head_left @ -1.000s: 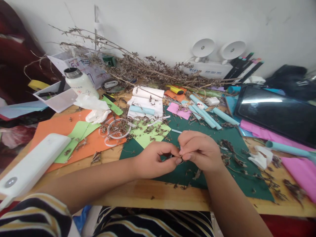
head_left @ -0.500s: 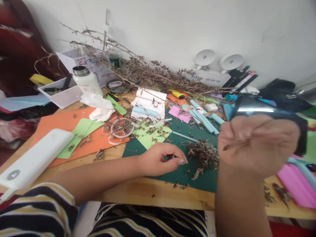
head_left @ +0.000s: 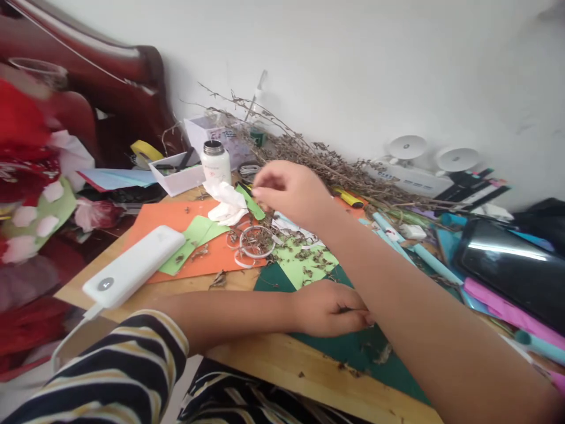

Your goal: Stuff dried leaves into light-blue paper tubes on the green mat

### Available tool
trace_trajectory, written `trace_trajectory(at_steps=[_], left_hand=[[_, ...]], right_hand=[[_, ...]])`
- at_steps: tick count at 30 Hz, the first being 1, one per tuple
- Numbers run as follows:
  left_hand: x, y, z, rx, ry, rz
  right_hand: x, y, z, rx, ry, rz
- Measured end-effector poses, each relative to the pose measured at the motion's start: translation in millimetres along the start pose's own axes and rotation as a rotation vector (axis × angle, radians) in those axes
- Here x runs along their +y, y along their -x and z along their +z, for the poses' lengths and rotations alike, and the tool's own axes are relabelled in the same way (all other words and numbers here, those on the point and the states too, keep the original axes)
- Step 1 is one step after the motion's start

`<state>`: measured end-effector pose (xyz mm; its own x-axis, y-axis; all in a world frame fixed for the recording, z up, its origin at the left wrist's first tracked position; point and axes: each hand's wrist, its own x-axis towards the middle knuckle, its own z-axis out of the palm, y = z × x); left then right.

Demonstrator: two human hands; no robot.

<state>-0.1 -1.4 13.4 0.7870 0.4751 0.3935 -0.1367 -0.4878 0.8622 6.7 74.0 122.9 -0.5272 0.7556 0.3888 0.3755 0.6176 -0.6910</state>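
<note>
Many dried leaves (head_left: 257,240), brown, crumpled

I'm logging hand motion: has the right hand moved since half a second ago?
Yes: the right hand has swung left, from in front of the black screen toward the white bottle.

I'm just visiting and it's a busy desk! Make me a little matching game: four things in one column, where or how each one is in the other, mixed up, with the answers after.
Things
1. Left hand
2. White power bank
3. Bottle
4. Dried stems

Place or state
A. Upright, its mouth uncapped
B. Heaped at the back, along the wall
C. Over the dark green sheet, fingers curled
D. On the desk's left side, a white cable at its near end

Pairs: 1-C, 2-D, 3-A, 4-B
</note>
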Motion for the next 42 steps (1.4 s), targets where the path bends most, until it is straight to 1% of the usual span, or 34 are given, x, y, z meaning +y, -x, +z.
trace_trajectory(at_steps=[1, 2, 4, 5, 7, 10, 11, 12, 14, 16, 18, 19, 20, 21, 22, 23, 25, 26, 28, 30, 33, 35, 36, 37, 39, 40, 41, 42], left_hand=[[-0.4, -0.6, 0.9, 0.019, 0.004, 0.013], [-0.8, -1.1, 2.0, 0.045, 0.020, 0.027], [-1.3, -1.1, 4.3, 0.099, 0.076, 0.011], [-1.4, -0.8, 5.3, 0.116, 0.113, -0.027], [-1.2, -0.2, 6.4, 0.139, 0.200, -0.131], [1.2, -1.5, 6.5, 0.160, 0.410, -0.274], [2.8, -2.7, 6.1, 0.162, 0.489, -0.309], [4.8, -4.2, 5.5, 0.157, 0.558, -0.339], [9.6, -7.2, 4.1, 0.155, 0.661, -0.384], [14.4, -9.3, 3.1, 0.172, 0.703, -0.419], [17.3, -9.6, 3.4, 0.184, 0.680, -0.435], [17.8, -9.2, 4.1, 0.184, 0.649, -0.427], [17.7, -8.6, 5.2, 0.180, 0.609, -0.408], [17.2, -7.9, 6.5, 0.174, 0.572, -0.385], [16.3, -7.3, 7.8, 0.169, 0.550, -0.360], [15.4, -6.8, 9.0, 0.170, 0.546, -0.341], [13.5, -5.9, 10.3, 0.192, 0.574, -0.332], [12.6, -5.5, 10.2, 0.203, 0.592, -0.336], [11.1, -4.6, 9.0, 0.223, 0.610, -0.334], [10.0, -3.6, 7.2, 0.210, 0.591, -0.320], [9.8, -2.2, 6.0, 0.148, 0.544, -0.308], [10.6, -1.1, 6.2, 0.108, 0.491, -0.296], [11.0, -0.6, 6.4, 0.095, 0.459, -0.285], [11.3, -0.2, 6.7, 0.087, 0.431, -0.277], [10.9, 0.1, 6.9, 0.087, 0.406, -0.274], [10.2, -0.1, 7.0, 0.093, 0.418, -0.278], [9.1, -0.5, 7.0, 0.104, 0.448, -0.283], [7.8, -0.9, 7.0, 0.118, 0.493, -0.286]], right_hand=[[-4.0, -15.3, 11.3, -0.056, 0.126, -0.040], [-6.9, -28.6, 21.1, -0.111, 0.239, -0.035], [-8.9, -47.2, 33.0, -0.205, 0.388, 0.023], [-8.4, -52.0, 33.7, -0.226, 0.430, 0.053], [-6.6, -52.2, 23.3, -0.236, 0.473, 0.085], [-8.9, -35.8, -14.2, -0.179, 0.479, 0.075], [-12.1, -28.4, -28.0, -0.108, 0.462, 0.078], [-16.7, -20.6, -40.5, 0.010, 0.438, 0.087], [-29.4, -4.5, -59.1, 0.213, 0.285, 0.087], [-43.8, 14.3, -70.3, 0.308, 0.199, 0.043], [-53.8, 39.0, -79.4, 0.349, 0.240, -0.045], [-54.8, 54.7, -84.8, 0.370, 0.278, -0.078], [-52.3, 72.8, -91.1, 0.417, 0.322, -0.050], [-46.1, 93.0, -98.2, 0.505, 0.361, 0.030], [-36.4, 115.1, -105.6, 0.534, 0.383, 0.105], [-23.9, 138.2, -112.5, 0.520, 0.414, 0.180], [5.7, 183.9, -121.2, 0.408, 0.568, 0.417], [20.5, 204.7, -121.4, 0.325, 0.626, 0.483], [44.5, 238.9, -112.5, 0.166, 0.657, 0.469], [56.8, 260.8, -95.0, 0.096, 0.727, 0.445], [55.4, 274.1, -69.5, 0.041, 0.924, 0.430], [49.1, 276.8, -60.9, 0.011, 1.045, 0.417], [46.4, 278.0, -59.4, 0.015, 1.081, 0.410], [44.7, 279.4, -59.3, 0.047, 1.095, 0.406], [43.4, 282.8, -60.9, 0.198, 1.073, 0.432], [43.3, 284.1, -61.3, 0.283, 1.048, 0.479], [43.1, 284.7, -60.7, 0.341, 1.022, 0.553], [42.3, 284.3, -59.0, 0.353, 0.994, 0.649]])
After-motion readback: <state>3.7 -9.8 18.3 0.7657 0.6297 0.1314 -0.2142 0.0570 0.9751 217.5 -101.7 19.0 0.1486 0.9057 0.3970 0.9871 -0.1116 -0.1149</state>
